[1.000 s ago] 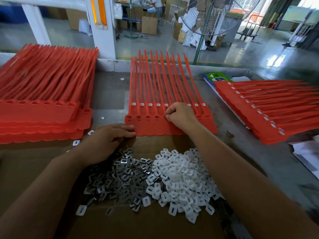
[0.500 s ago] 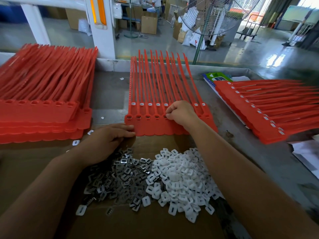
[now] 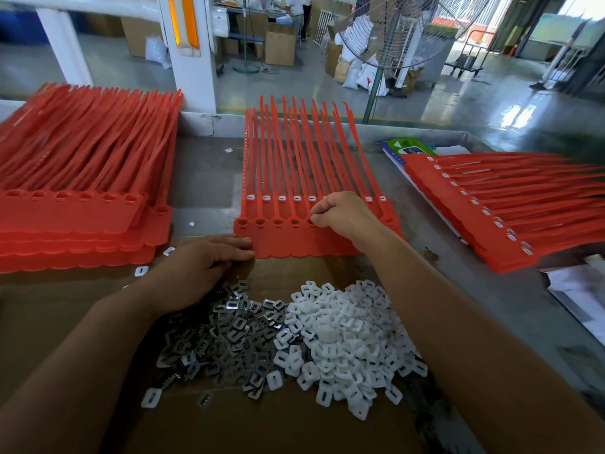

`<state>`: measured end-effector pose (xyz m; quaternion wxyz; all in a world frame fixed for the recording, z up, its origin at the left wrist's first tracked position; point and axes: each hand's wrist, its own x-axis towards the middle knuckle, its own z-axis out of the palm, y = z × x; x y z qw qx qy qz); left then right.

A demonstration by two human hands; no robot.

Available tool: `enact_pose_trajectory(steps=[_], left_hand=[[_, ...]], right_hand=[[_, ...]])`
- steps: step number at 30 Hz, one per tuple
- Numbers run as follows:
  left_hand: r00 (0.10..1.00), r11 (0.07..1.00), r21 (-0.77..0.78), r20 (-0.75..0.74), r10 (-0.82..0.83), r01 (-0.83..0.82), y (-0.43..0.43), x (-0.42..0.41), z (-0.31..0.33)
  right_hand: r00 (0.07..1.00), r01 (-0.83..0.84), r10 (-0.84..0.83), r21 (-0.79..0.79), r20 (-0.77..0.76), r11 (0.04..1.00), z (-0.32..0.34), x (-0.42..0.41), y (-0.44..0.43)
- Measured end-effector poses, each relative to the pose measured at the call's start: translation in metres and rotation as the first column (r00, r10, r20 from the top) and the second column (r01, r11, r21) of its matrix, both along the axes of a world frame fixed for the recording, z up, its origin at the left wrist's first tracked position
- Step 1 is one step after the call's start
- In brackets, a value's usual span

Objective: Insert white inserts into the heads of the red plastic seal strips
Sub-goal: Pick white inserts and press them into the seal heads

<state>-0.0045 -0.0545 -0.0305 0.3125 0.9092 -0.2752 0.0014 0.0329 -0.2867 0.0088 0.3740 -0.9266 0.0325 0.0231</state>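
Note:
A sheet of joined red seal strips [image 3: 294,245] lies in the middle of the table, heads toward me and tails pointing away. Small white inserts [image 3: 281,198] show in a row across its heads. My right hand [image 3: 345,214] is curled over the fifth head from the left, thumb and forefinger pinched together there; the piece they pinch is hidden by the fingertips. My left hand [image 3: 203,260] rests flat, fingers straight, on the sheet's near left corner. A heap of loose white inserts [image 3: 347,335] lies on brown cardboard [image 3: 262,427] between my forearms.
Grey metal clips [image 3: 229,339] are heaped just left of the white inserts. A tall stack of red strip sheets [image 3: 82,198] fills the left side and another stack [image 3: 510,208] lies at the right. Papers [image 3: 579,296] sit at the right edge. Stray inserts [image 3: 141,271] dot the table.
My right hand has shifted very slightly over the same strip head. My left hand stays flat on the sheet's corner.

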Motion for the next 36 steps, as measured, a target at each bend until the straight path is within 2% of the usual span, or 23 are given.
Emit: enact_pose_trajectory(steps=[3, 6, 12, 22, 30, 33, 36], left_hand=[[1.000, 1.000, 0.002, -0.001, 0.000, 0.000, 0.001, 0.001, 0.000], [1.000, 1.000, 0.006, 0.009, -0.002, 0.002, 0.001, 0.001, -0.001], [1.000, 1.000, -0.006, 0.016, 0.003, -0.003, 0.001, 0.001, -0.002], [1.000, 1.000, -0.026, 0.010, -0.003, 0.003, 0.001, -0.001, 0.000], [1.000, 0.999, -0.035, 0.006, -0.002, 0.002, 0.000, -0.002, 0.000], [1.000, 0.999, -0.033, 0.013, -0.001, 0.001, 0.001, -0.001, -0.001], [1.000, 0.999, -0.031, 0.016, 0.009, -0.008, 0.000, 0.000, -0.001]], right_hand=[[0.993, -0.090, 0.094, -0.064, 0.065, 0.994, 0.009, -0.015, 0.007], [0.958, -0.266, 0.276, -0.121, 0.077, 0.956, 0.016, -0.037, 0.021], [0.828, -0.557, 0.557, -0.211, -0.066, 0.803, 0.023, -0.071, 0.041], [0.814, -0.580, 0.550, -0.282, -0.185, 0.764, 0.014, -0.078, 0.043], [0.776, -0.629, 0.600, -0.297, -0.194, 0.718, 0.011, -0.079, 0.042], [0.764, -0.645, 0.610, -0.285, -0.211, 0.709, 0.012, -0.078, 0.041], [0.759, -0.651, 0.628, -0.205, -0.174, 0.731, 0.014, -0.080, 0.037]])
